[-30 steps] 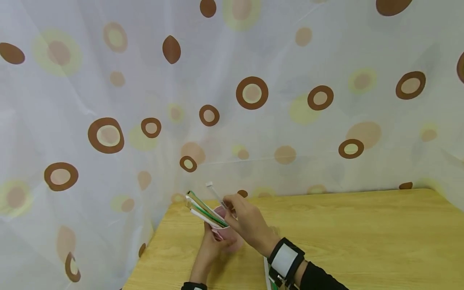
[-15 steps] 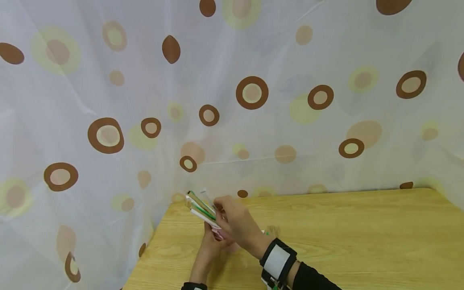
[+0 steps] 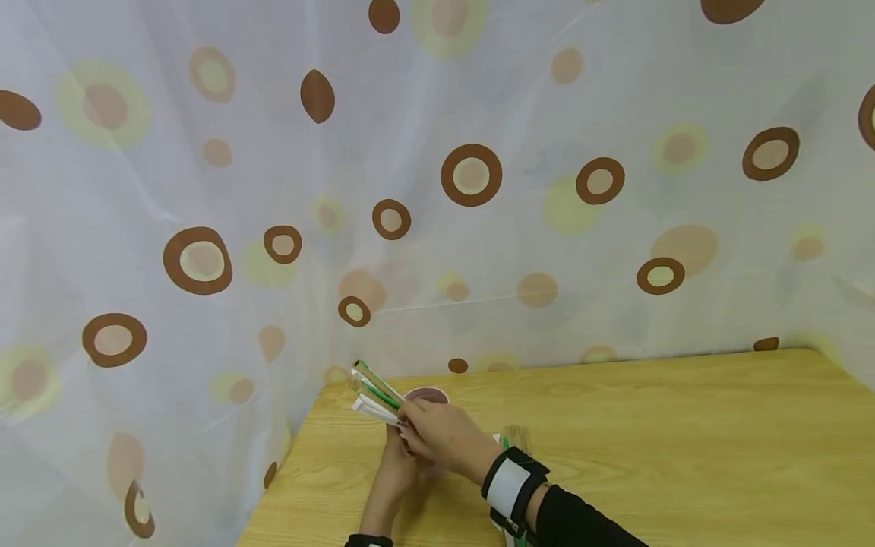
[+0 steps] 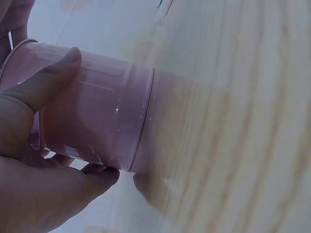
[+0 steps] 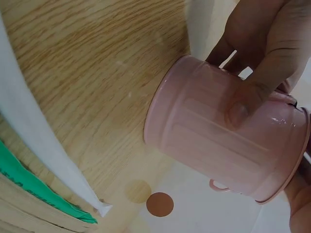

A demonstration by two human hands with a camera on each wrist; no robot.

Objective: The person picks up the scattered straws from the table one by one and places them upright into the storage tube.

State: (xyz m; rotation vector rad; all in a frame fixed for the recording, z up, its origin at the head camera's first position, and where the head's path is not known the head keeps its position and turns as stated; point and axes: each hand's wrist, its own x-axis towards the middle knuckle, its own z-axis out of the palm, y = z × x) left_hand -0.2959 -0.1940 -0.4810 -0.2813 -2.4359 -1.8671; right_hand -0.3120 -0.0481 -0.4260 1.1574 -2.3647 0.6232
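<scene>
Pink tin cup sits near the table's back left corner, left hand wrapped around it, thumb and fingers curled. Right hand pinches the wrapped sticks poking out. They lean pretty hard, so a loose grip could tip the cup over.

Right hand lower, at pink cup
</scene>
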